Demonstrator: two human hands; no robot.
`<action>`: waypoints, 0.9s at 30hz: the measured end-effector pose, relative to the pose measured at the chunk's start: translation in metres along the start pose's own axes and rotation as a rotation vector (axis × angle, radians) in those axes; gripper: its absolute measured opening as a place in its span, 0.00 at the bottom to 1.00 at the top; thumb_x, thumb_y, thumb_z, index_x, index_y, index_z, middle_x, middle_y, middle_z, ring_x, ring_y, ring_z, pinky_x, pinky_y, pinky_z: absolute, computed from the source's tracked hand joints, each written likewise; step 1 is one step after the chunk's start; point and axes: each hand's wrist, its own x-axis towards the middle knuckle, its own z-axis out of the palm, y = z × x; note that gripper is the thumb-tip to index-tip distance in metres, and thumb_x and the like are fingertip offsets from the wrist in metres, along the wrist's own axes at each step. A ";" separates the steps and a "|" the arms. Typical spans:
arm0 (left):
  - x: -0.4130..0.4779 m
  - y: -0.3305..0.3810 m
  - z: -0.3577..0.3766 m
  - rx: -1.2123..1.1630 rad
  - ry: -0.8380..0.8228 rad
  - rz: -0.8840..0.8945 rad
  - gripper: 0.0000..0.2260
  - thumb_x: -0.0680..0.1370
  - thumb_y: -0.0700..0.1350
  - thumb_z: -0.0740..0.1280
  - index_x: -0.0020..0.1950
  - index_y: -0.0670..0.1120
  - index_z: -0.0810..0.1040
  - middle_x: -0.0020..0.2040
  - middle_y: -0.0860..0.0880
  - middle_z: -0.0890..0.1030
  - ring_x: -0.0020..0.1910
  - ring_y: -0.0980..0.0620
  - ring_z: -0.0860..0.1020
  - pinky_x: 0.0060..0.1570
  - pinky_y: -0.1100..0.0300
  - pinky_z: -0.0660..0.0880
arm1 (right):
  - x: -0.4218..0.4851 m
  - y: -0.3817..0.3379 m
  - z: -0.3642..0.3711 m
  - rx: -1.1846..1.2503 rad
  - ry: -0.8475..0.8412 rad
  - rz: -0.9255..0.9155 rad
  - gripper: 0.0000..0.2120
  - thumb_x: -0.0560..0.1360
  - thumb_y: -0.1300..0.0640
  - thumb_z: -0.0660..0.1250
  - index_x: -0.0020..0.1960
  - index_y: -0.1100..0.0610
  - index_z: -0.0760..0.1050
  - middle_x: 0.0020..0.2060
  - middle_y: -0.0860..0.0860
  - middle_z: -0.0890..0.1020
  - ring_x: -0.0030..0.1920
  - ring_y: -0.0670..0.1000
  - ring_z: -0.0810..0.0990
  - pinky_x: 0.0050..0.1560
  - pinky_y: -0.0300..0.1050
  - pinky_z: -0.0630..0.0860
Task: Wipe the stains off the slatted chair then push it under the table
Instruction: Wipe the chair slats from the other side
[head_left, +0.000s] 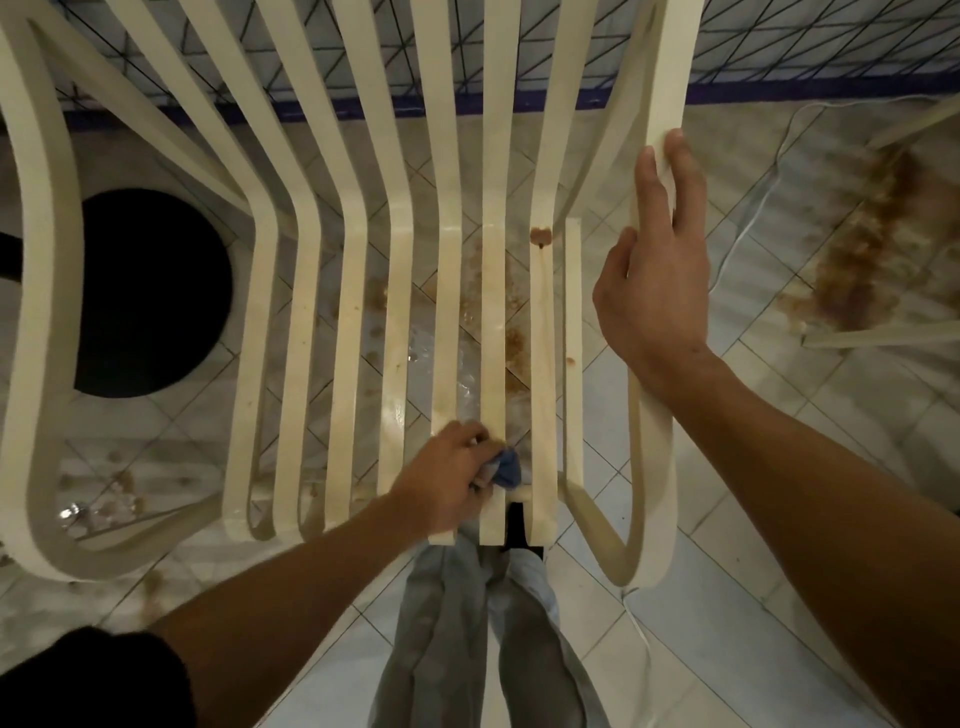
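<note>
The slatted chair (395, 260) fills most of the frame, seen from above, its cream slats running from the top edge down to the lower middle. At far left its curved armrest loops round, with a dark round opening (150, 291) in the floor showing through below it. The left slats look fairly clean, with only faint brown flecks.

At lower centre the left hand (447, 480) is closed round a bunched blue cloth (506, 467), pressing it against the front end of a middle slat. Just right of it, faint brown streaks run along the neighbouring slats, and a thick brown stain (540, 236) sits higher up where one slat bends toward the backrest. To do this step well, I would drag the cloth the full length of each slat, wrap it over the edges, and give that blob firm, repeated passes.

Further right, the right hand (652, 291) is clamped on the right armrest (655, 364), steadying the chair; that hold should stay firm while scrubbing. At far right, a brown-soiled patch (872, 244) marks the tiled floor. No surface to push the chair under is clearly in view.
</note>
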 end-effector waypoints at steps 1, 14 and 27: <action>-0.016 0.002 0.009 -0.007 -0.013 0.032 0.17 0.75 0.47 0.67 0.64 0.48 0.76 0.61 0.49 0.74 0.58 0.50 0.73 0.59 0.55 0.74 | 0.000 0.000 0.000 -0.004 0.000 0.007 0.30 0.79 0.69 0.57 0.79 0.58 0.55 0.79 0.53 0.51 0.78 0.53 0.55 0.61 0.20 0.51; -0.025 -0.019 -0.008 -0.161 0.196 -0.115 0.18 0.75 0.45 0.69 0.64 0.46 0.77 0.62 0.48 0.75 0.60 0.52 0.73 0.62 0.57 0.72 | -0.001 -0.001 -0.002 0.012 -0.005 0.024 0.30 0.80 0.68 0.57 0.79 0.57 0.54 0.79 0.52 0.50 0.78 0.52 0.54 0.67 0.31 0.52; 0.002 -0.051 -0.025 0.024 0.265 -0.127 0.22 0.72 0.37 0.72 0.66 0.44 0.75 0.58 0.44 0.77 0.53 0.42 0.75 0.56 0.47 0.74 | -0.001 0.000 0.000 -0.028 0.017 0.008 0.29 0.80 0.68 0.57 0.79 0.58 0.54 0.79 0.52 0.50 0.78 0.51 0.54 0.59 0.18 0.47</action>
